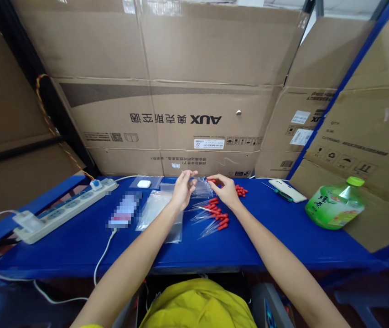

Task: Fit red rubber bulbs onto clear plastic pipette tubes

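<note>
My right hand (225, 190) pinches a red rubber bulb (211, 180) between thumb and fingertips. Close by on the left, my left hand (183, 190) is raised with its fingers curled together; what they hold, if anything, is too small to make out. Between and behind the hands lie clear glass dropper tubes (199, 187). Nearer to me, several droppers with red bulbs (222, 220) lie in a loose pile, their clear tips pointing left. A cluster of loose red bulbs (241, 191) sits just beyond my right hand.
Clear plastic bags (156, 212) lie under my left forearm. Left of them are a phone (125, 210) on a cable, a white case (144, 184) and a power strip (67, 209). A screwdriver (283, 195), a white object (292, 190) and a green bottle (333, 207) stand right. Cardboard walls the blue table (266, 246).
</note>
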A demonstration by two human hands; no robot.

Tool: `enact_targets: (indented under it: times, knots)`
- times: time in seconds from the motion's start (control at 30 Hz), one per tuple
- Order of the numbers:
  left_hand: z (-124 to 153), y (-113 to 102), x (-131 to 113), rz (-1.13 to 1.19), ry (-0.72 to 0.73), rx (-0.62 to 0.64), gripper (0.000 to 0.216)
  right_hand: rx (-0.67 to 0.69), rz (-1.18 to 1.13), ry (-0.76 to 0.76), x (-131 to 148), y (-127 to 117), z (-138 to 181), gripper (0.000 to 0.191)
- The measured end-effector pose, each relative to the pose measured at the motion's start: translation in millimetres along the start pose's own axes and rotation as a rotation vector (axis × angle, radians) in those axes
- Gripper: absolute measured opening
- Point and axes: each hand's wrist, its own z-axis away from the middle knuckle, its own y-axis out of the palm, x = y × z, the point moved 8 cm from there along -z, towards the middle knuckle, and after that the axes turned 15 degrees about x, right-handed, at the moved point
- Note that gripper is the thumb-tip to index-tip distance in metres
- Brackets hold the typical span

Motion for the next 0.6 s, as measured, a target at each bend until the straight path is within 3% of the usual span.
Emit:
enact_targets:
  times: [0.1, 0.2, 0.6]
  knots:
    - [2, 7, -8, 0.168, -0.006, 0.038, 0.030, -0.004, -0.019, -0.004, 2, 2, 2, 0.025]
    - [5, 15, -16, 0.311, -0.010, 0.096, 0.041, -0.010, -0.037, -0.016, 6, 4, 4, 0.026]
    - [13, 32, -26, 0.336, 0.035, 0.179, 0.046, -0.131, -0.141, -0.005, 15, 10, 11, 0.026]
